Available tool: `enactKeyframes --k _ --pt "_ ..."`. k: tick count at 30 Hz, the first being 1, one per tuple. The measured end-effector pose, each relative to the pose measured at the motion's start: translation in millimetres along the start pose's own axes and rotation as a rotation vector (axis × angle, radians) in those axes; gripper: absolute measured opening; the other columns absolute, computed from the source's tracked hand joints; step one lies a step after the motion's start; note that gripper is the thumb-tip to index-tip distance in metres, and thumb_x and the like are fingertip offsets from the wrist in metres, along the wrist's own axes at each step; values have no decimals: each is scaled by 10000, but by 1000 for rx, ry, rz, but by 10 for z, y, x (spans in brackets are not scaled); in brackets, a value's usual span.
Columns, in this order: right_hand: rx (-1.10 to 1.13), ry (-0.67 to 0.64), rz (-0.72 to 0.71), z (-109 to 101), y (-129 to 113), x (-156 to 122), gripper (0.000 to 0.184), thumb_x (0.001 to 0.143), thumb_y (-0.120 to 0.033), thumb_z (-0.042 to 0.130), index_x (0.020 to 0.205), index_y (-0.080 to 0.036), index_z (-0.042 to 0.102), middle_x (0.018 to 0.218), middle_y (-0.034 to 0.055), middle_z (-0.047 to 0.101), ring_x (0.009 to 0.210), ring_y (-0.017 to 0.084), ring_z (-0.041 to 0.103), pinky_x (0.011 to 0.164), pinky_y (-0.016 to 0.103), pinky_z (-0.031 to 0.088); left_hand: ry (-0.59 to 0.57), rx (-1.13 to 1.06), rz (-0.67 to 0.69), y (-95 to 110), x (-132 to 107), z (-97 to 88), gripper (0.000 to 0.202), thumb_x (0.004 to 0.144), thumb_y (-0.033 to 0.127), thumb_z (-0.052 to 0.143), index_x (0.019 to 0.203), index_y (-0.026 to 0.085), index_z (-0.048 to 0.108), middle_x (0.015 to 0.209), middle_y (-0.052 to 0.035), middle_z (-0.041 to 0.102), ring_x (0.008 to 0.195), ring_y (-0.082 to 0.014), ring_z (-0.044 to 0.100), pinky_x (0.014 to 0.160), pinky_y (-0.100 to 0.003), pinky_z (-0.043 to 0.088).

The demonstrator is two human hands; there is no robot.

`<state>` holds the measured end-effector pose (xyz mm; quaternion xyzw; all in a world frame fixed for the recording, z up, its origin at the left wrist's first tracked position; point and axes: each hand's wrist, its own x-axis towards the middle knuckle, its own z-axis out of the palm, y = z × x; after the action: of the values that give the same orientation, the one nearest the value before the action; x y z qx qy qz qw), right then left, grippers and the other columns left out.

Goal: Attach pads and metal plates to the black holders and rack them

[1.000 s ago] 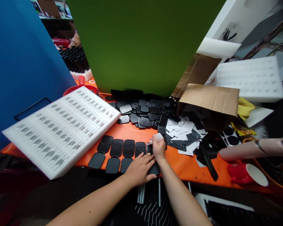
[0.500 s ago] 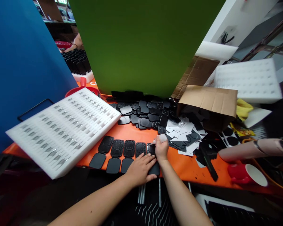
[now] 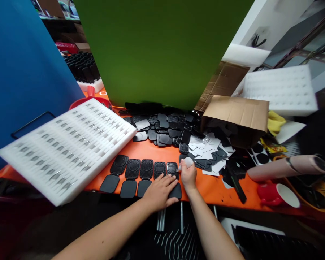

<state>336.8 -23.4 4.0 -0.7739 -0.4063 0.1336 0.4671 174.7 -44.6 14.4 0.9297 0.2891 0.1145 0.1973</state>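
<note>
left hand (image 3: 160, 193) spread on black cases (image 3: 176, 190), right hand (image 3: 189, 176) gripping white bottle (image 3: 189, 161), near edge of table (image 3: 209, 189), bare orange strip (image 3: 158, 151) beyond

1. The right hand (image 3: 189, 174) sits farther right than before, carrying the white bottle (image 3: 189, 162) with it.
2. The nozzle (image 3: 179, 168) is now near the right edge of the rightmost black case (image 3: 172, 168), whose textured panel (partly hidden a second ago) shows more fully.
3. Between the blue panel (image 3: 16, 54) and green panel (image 3: 157, 47), a co-worker's arm has gone from sight.
</note>
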Motion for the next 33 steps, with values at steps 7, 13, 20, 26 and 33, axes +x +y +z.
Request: enactKeyframes --k 7,13,20,26,33 --pt "-46 -2 -35 -25 -26 7 406 734 -523 460 820 -143 578 721 93 652 679 213 599 619 296 418 2 -2 8 -8 -28 12 634 779 588 355 1295 221 312 1344 -53 359 1240 -217 281 1024 -390 198" --pt "429 -66 231 41 -92 11 413 734 -530 453 766 -130 549 586 52 624 448 140 543 429 238 411 3 -6 10 -6 -1 17 623 779 569 379 1291 220 317 1337 -46 368 1234 -220 288 1026 -396 194" --pt "409 -307 170 185 -314 -223 357 703 -482 523 739 -130 570 618 39 617 478 129 532 455 232 425 7 7 23 -33 -171 -169 687 729 525 502 1304 221 281 1333 -53 369 1240 -215 270 1040 -392 158" --pt "54 -198 -57 209 -402 -295 295 716 -445 510 690 -157 564 616 42 613 546 150 543 512 237 405 -10 37 -22 -173 -410 -213 620 752 497 488 1289 241 315 1306 -43 413 1201 -222 340 1030 -417 156" --pt "-60 -223 -171 213 -425 -276 298 753 -452 455 714 -175 557 636 40 623 584 166 563 543 246 399 30 -8 -20 -238 -432 -150 606 771 520 446 1295 250 306 1306 -33 418 1199 -210 352 1023 -420 177"
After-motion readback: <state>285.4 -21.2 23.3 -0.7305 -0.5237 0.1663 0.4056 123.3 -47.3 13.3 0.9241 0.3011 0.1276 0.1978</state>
